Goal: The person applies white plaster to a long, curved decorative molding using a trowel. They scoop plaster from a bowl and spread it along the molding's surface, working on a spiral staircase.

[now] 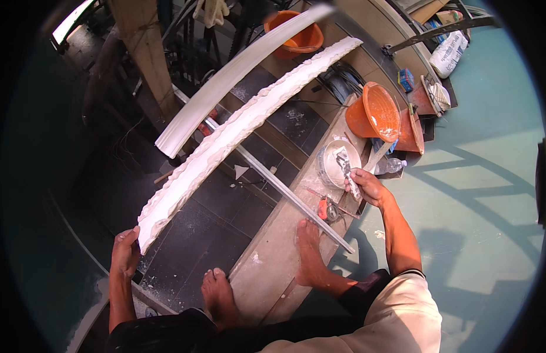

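Note:
A long white plaster moulding [249,120] with ragged, lumpy edges slants from lower left to upper right. Its near end is pinched by my left hand [125,252], closed around the edge there. Beyond it lies a second, smoother curved white moulding [237,76], apart from the first. My right hand [370,187] is wrapped around the handle of a plaster-smeared putty knife [344,161]. The knife's blade end is over a round whitish bowl [328,169] on the plank. Part of the handle is hidden by my fingers.
A metal bar [273,179] crosses beneath the mouldings onto the plank [258,254], where my feet rest. Beside the bowl lies an orange-and-black tape measure [328,210]. Orange buckets [374,112] and a plastic bottle [390,165] stand nearby; a white sack [449,54] is farther right.

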Demonstrator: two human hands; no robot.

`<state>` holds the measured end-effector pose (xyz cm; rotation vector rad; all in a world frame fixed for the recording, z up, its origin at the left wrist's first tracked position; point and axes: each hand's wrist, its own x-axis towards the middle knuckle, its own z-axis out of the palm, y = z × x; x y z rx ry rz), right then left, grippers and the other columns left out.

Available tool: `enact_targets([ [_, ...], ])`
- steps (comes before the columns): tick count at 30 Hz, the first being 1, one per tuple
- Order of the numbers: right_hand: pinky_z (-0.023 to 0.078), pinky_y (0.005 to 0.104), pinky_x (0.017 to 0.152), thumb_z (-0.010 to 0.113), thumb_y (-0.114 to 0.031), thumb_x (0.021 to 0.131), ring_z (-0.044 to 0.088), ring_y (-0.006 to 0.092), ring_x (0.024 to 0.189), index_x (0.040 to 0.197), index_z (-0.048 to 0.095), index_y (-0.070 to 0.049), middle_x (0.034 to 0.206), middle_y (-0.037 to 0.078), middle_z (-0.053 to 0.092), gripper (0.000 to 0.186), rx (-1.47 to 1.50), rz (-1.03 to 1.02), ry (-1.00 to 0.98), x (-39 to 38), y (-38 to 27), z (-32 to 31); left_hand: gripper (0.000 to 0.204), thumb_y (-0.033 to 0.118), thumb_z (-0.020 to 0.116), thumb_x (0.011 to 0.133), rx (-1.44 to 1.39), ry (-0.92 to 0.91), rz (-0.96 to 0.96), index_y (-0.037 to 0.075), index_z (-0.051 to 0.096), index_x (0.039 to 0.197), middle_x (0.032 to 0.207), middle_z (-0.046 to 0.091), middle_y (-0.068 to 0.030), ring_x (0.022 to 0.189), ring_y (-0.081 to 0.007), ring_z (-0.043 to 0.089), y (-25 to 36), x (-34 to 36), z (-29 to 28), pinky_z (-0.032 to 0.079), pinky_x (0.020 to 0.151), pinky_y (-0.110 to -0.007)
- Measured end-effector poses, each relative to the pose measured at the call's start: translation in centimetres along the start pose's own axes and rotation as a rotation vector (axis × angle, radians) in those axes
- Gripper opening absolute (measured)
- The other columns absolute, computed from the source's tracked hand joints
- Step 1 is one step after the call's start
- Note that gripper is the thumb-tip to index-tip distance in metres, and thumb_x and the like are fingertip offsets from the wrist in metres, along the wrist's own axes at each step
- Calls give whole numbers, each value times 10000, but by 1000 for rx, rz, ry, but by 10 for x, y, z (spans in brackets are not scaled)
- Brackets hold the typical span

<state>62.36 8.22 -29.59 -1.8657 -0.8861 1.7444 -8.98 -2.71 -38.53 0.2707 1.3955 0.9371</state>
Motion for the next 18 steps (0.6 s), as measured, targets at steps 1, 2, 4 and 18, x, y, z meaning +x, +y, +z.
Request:
enact_targets([
  [1, 571, 296, 849, 533, -170, 1092, 687, 171, 893, 1146, 589, -23, 1014, 86, 683, 166, 52, 14, -54, -5, -10, 17, 228, 209, 708, 984, 23, -36, -16, 55, 692, 817, 758, 625, 23, 719, -93, 537, -1, 1, -10, 413, 681, -310],
  [2, 576, 309, 841, 547, -174, 1087, 690, 181, 880, 1151, 589, -22, 1007, 90, 683, 170, 88, 0, -134, -8, -13, 30, 229, 216, 702, 989, 12, -92, -29, 35, 704, 849, 777, 646, 3, 711, -97, 545, -2, 4, -16, 412, 656, -300],
  [4, 588, 338, 812, 573, -186, 1078, 697, 201, 848, 1164, 587, -19, 993, 97, 683, 188, 154, -27, -266, -12, -14, 78, 250, 239, 715, 992, 24, -80, -59, 13, 715, 885, 801, 661, -15, 720, -108, 559, 6, 3, -7, 437, 687, -302],
  [18, 534, 324, 883, 595, -65, 1054, 640, 288, 1015, 1404, 611, 7, 1203, 132, 631, 357, -481, -1135, 12, 2, 104, 437, 290, 317, 752, 968, 3, -91, -14, 32, 740, 915, 773, 608, 7, 739, -103, 497, 5, -5, -10, 406, 710, -289],
])
